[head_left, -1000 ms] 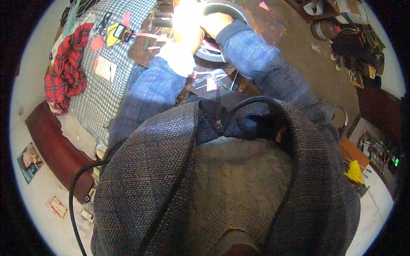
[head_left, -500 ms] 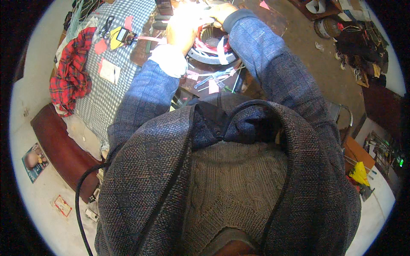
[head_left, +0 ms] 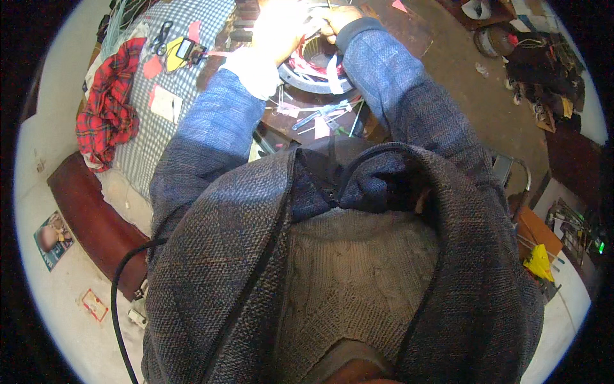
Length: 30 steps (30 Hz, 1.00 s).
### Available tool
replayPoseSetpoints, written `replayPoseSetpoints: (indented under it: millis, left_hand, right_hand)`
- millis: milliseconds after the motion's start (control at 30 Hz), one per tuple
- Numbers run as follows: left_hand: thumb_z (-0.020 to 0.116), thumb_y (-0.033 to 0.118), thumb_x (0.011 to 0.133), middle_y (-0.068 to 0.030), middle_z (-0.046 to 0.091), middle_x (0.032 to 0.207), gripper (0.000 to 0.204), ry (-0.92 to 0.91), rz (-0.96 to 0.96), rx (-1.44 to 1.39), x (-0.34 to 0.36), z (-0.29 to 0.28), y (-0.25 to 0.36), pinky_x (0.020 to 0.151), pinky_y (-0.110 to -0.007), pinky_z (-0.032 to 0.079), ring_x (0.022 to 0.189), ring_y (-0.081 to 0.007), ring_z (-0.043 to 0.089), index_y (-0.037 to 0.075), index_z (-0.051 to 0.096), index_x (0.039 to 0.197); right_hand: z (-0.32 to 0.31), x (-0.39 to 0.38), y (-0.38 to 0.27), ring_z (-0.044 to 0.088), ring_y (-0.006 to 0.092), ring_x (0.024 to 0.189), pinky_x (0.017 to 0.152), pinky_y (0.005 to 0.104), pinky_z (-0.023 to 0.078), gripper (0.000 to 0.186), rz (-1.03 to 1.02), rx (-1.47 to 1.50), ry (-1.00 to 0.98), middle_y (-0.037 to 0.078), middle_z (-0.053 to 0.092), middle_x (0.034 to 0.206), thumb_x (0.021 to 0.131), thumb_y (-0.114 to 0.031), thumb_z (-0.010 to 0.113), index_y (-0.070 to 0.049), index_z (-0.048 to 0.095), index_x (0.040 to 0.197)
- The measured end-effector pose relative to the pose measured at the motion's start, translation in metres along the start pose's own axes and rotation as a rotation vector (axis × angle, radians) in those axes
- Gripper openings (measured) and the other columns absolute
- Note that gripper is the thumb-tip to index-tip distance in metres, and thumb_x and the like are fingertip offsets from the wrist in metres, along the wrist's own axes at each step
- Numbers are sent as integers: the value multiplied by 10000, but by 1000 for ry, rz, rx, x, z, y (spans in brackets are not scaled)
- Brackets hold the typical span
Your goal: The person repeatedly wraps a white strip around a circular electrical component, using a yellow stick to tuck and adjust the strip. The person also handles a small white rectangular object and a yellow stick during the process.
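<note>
A round motor stator (head_left: 307, 82) with a grey metal ring and red windings (head_left: 299, 62) stands on the dark worktable in front of me. A white strip (head_left: 334, 75) hangs over its near right rim. My left hand (head_left: 276, 40) is at the stator's left side, its fingers washed out by bright glare. At the far right of the windings is my right hand (head_left: 339, 20), its fingers bent and pressed together. What they pinch, if anything, is too small and too bright to make out.
Near the stator lie a light-blue handled tool (head_left: 307, 121), thin white strips and pink paper scraps (head_left: 321, 128). On the checked cloth at left are a small meter (head_left: 187, 50), black scissors (head_left: 164, 35), a notepad (head_left: 167, 104) and a red plaid cloth (head_left: 110, 109).
My left forearm has shifted slightly left and my right hand a little right and down, still at the stator. The whole view has moved slightly.
</note>
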<state>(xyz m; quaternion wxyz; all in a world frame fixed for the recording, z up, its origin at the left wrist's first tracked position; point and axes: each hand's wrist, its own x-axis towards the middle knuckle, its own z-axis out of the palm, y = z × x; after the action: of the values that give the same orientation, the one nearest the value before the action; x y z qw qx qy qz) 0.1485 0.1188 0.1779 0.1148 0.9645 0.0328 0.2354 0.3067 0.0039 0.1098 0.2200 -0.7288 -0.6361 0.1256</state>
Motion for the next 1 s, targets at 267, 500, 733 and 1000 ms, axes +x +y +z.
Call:
replayPoseSetpoints:
  millis: [267,500,733,1000]
  left_hand:
    - [654,234,953,-147,710,1136,338,-87,-65,-78,-24,-13,-17,908,-432,554,1041,-346,689,70,682,1246]
    - [706,168,920,-161,670,1252,290,-281,-184,-65,-38,-2,-24,971,-418,538,1106,-361,665,73,709,1194]
    - [664,252,995,-183,685,1245,312,-48,-449,-555,-55,-24,-11,963,-390,528,1137,-284,680,36,665,1220]
    - [704,301,976,-180,752,1033,341,-144,-636,-114,-77,-37,17,805,-393,570,886,-304,751,22,694,1171]
  right_hand:
    - [-3,7,-18,649,204,835,775,338,530,270,32,78,-82,69,719,922,925,-256,667,-115,755,1138]
    - [-11,-6,-47,637,174,764,730,324,520,281,86,272,-238,55,718,855,987,-308,651,-110,760,1152]
    - [-12,-35,-55,517,99,593,548,288,436,259,226,666,-26,17,696,786,1027,-281,636,-101,737,1184]
    - [4,-30,-48,437,68,539,478,250,360,281,371,672,-54,25,688,815,1028,-273,639,-121,721,1250]
